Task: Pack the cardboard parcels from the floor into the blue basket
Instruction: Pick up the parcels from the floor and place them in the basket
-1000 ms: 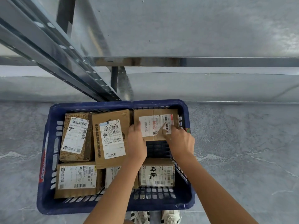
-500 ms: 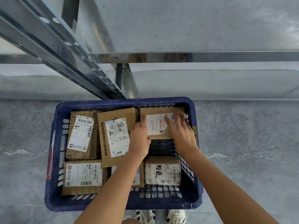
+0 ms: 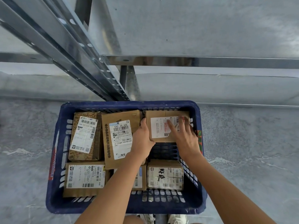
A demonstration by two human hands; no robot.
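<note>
Left hand clasps the near-left corner of a flat brown cardboard parcel with a white shipping label, while the right hand presses on top, fingers spread and grasping nothing. The parcel sits in the far right corner of the blue slotted plastic basket, beside five other labelled parcels. Even pressure and a snug slide against the far wall should seat it level. Grey metal shelving stands beyond.

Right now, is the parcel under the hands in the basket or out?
In: the parcel lies inside the basket walls, far right corner, label up.
</note>
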